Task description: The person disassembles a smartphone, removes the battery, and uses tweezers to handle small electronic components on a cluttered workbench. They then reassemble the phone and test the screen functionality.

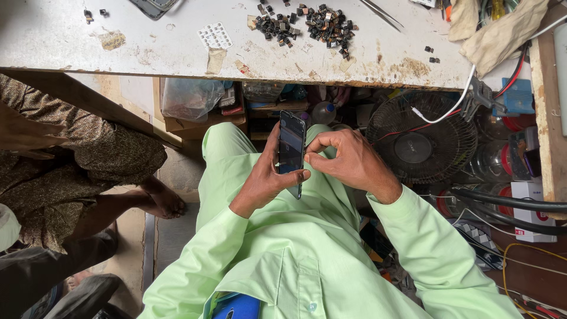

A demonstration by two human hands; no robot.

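Two hands meet over the person's lap, below the edge of the worn white surface (177, 53). The left hand (263, 177) holds a dark phone (292, 147) upright on its long edge, fingers (295, 176) wrapped around it. The right hand (348, 162) touches the phone's right side, fingers (319, 145) curled together against it. A heap of small black parts (307, 23) lies on the surface, tweezers (383, 15) just beside. A black fan (422, 145) sits under the surface.
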